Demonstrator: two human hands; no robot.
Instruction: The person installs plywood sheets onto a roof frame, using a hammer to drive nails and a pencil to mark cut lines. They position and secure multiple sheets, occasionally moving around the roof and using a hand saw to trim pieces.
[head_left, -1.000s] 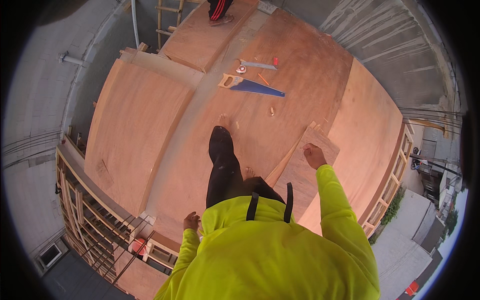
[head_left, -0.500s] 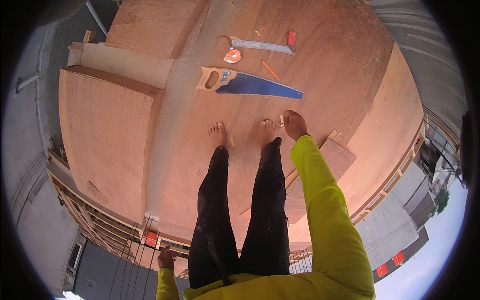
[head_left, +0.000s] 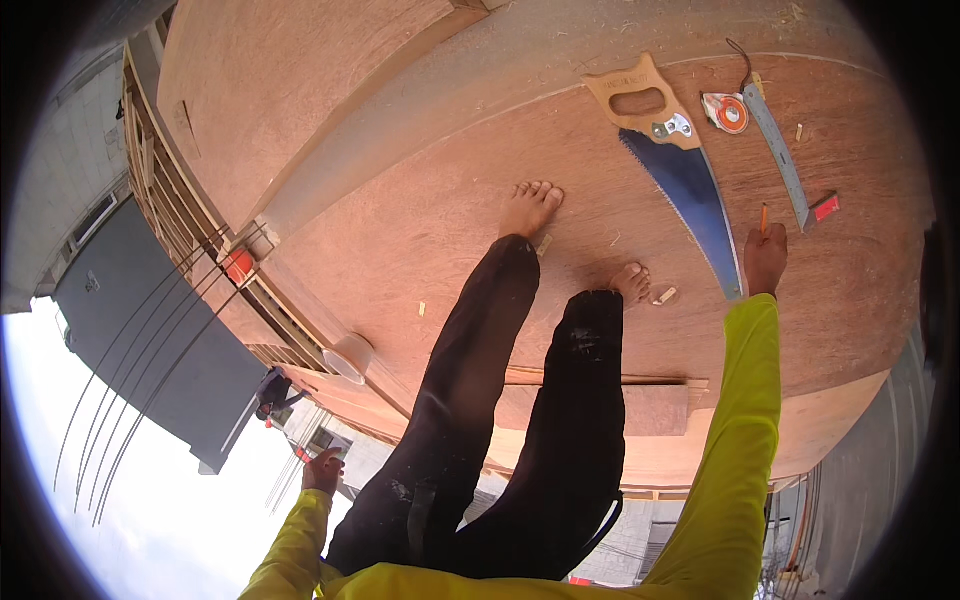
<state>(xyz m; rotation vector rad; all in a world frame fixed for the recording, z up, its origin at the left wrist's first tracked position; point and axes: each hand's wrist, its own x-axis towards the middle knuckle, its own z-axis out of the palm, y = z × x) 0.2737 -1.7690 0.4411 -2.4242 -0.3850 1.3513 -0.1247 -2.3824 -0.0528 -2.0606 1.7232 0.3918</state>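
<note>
My right hand [head_left: 765,260] is closed around an orange pencil [head_left: 764,216], whose end sticks out past the fingers. Just left of that hand lies a handsaw [head_left: 690,195] with a wooden handle and a blue blade, its tip beside my wrist. Beyond the hand are a metal try square [head_left: 780,150] with a red end and an orange-and-white tape measure [head_left: 726,112]. My left hand [head_left: 322,470] hangs by my left leg, away from the tools, with its fingers apart and nothing in it.
I stand barefoot on reddish plywood [head_left: 420,230] scattered with wood chips. Behind my legs lies a board offcut [head_left: 650,408]. A large raised panel [head_left: 280,80] stands at the upper left, with a red container [head_left: 239,265] and thin rods near its edge. Someone in dark clothes [head_left: 274,394] is far below.
My view has turned, so the tools now appear at the right. My right hand has left the wood chip by my foot and taken hold of the pencil.
</note>
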